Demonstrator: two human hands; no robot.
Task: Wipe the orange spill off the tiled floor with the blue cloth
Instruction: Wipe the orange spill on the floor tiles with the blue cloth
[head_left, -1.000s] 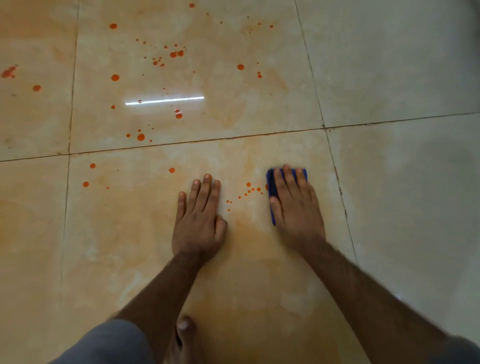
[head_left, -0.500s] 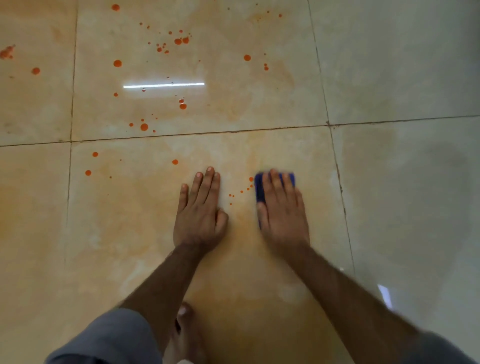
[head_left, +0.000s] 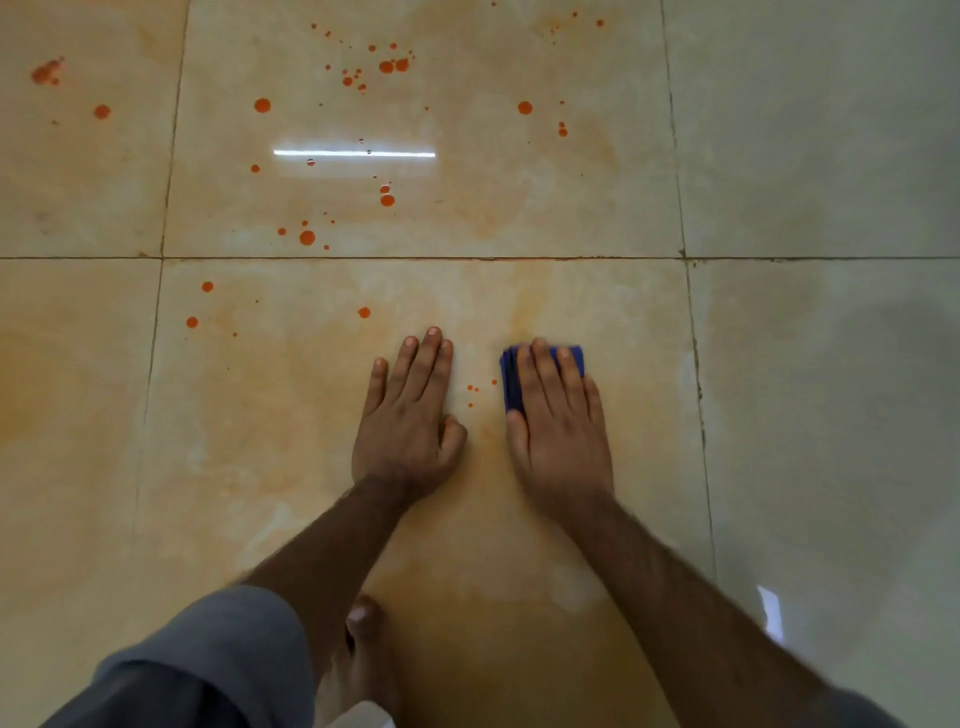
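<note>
My right hand (head_left: 558, 421) lies flat on the folded blue cloth (head_left: 511, 376) and presses it to the tiled floor (head_left: 571, 208); only the cloth's left and top edges show past my fingers. My left hand (head_left: 408, 415) rests palm down on the tile just to its left, holding nothing. A few tiny orange drops (head_left: 471, 388) sit between the two hands. Larger orange drops (head_left: 387, 200) are scattered over the far tiles, up to the top left (head_left: 47, 73). A pale orange smear tints the tiles around my hands.
My bare foot (head_left: 363, 623) and a grey-clad knee (head_left: 208, 660) are at the bottom, below my left arm. A bright strip of reflected light (head_left: 353, 154) crosses the far tile. The tiles to the right (head_left: 831, 364) look pale with no drops.
My right hand has slid the cloth leftward over the small drops, so fewer show between the hands. The left hand has stayed planted.
</note>
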